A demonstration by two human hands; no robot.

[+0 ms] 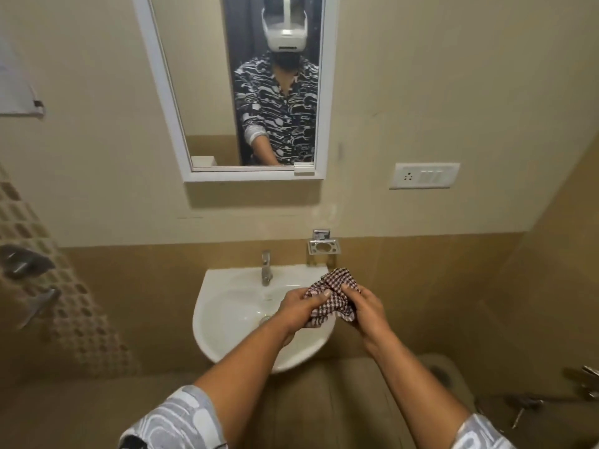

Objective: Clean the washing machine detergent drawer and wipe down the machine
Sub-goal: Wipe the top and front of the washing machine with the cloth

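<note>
Checked cloth held over the sink

Left hand (299,307) and right hand (364,306) both grip the bunched cloth (334,294) above the right edge of the sink (227,306), near the tap (266,268).

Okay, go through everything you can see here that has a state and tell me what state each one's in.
checked cloth, bunched up, held by both hands above the right side of the sink.
left hand, grips the cloth.
right hand, grips the cloth.
tap, no water stream visible.
sink, drain uncovered.
</note>
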